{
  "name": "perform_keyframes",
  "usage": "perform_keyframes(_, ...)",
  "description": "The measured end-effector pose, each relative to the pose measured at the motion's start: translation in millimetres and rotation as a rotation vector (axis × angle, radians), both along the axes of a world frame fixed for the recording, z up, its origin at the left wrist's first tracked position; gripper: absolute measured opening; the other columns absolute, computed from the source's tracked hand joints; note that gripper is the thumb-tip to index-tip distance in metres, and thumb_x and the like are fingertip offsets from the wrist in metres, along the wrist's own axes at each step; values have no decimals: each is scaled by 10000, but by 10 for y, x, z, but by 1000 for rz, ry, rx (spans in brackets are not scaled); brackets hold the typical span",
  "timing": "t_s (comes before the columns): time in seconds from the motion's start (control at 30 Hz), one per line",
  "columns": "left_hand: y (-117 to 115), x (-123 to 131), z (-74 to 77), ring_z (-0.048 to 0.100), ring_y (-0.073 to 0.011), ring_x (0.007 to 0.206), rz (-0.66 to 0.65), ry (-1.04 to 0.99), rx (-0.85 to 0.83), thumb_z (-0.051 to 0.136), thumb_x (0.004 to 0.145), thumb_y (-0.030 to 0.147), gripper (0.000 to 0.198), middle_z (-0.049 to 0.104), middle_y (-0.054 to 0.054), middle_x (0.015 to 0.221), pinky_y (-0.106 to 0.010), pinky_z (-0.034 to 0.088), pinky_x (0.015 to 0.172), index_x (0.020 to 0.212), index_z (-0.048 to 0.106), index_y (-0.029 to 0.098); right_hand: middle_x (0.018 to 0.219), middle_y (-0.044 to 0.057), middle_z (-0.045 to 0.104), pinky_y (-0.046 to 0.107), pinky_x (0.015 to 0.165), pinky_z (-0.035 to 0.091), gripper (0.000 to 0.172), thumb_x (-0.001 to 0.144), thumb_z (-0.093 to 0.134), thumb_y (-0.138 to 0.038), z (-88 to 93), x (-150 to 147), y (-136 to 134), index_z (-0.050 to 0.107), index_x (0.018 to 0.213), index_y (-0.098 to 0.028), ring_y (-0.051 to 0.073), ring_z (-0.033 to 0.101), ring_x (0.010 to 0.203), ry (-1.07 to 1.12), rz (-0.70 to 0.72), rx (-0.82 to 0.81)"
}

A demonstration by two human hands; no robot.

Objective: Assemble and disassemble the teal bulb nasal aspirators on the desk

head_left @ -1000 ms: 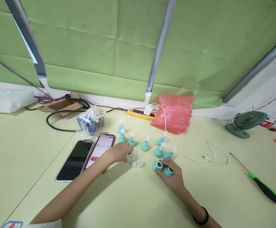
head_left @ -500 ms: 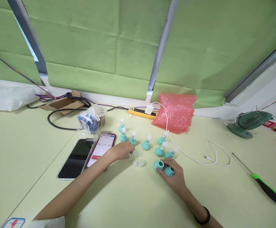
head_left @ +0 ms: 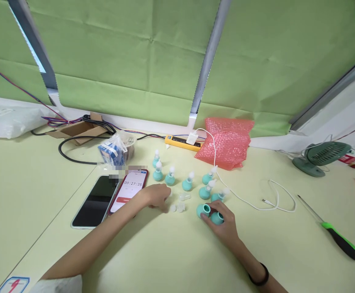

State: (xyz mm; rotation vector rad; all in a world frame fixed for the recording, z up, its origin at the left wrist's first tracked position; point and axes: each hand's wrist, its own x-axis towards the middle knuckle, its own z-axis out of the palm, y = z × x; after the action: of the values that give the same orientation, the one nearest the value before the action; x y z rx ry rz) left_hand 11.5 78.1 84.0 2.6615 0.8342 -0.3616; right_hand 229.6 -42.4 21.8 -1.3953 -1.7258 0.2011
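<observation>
My right hand [head_left: 225,223] is closed with thumb and fingers on a teal squeeze bulb [head_left: 200,211], whose round mouth is uncovered. A second open-mouthed teal bulb [head_left: 216,218] lies under the same hand, against its fingers. Over the table, left of some small clear caps [head_left: 180,207], my left hand [head_left: 157,197] points downward with its fingers drawn together; whatever they may hold is hidden. A clear plastic nozzle piece [head_left: 184,197] lies just right of it. Behind both hands stand several teal bulbs [head_left: 187,184] fitted with clear, white-tipped tops.
Left of my left hand lie a dark phone [head_left: 93,203] and a phone with a running timer [head_left: 131,188]. Farther back are a yellow power strip [head_left: 180,142], pink bubble wrap [head_left: 226,144] and a cardboard box [head_left: 79,130]. A screwdriver [head_left: 342,242], white cable [head_left: 253,208] and green fan [head_left: 325,156] occupy the right.
My left hand has drawn back slightly left and toward me, and the clear nozzle piece now shows apart from it. My right hand keeps its grip. The view has shifted a little.
</observation>
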Motion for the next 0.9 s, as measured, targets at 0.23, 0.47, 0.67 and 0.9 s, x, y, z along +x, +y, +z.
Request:
perform_keyframes(0.23,-12,95,-52,526,-183,596,34,-70,132,387,719,125,218,574,-79,632,-261,343,527,621,582,118,682,24,517,268,526,449,100,697,579,-244,1,0,1,561,777,-185,136,507,567,-4,0,4)
perform_keyframes(0.47,-34,38,7,550,-194,677,-9,-120,99,413,746,197,192,577,-79,733,-245,364,539,791,590,137,690,28,518,267,529,450,103,697,581,-235,-3,5,2,560,783,-183,137,505,574,-3,9,2)
perform_keyframes(0.67,-139,155,-66,555,-205,676,-24,-146,61,597,603,466,489,574,-49,763,-225,353,487,983,511,171,684,27,517,266,533,444,94,700,575,-238,15,3,-1,560,772,-180,138,501,579,-2,8,2)
perform_keyframes(0.9,-130,213,-92,540,-168,580,-32,-178,118,473,746,260,143,569,-35,642,-219,297,456,772,563,152,692,30,509,273,540,440,110,694,582,-226,14,10,-7,557,788,-173,139,496,586,1,15,3)
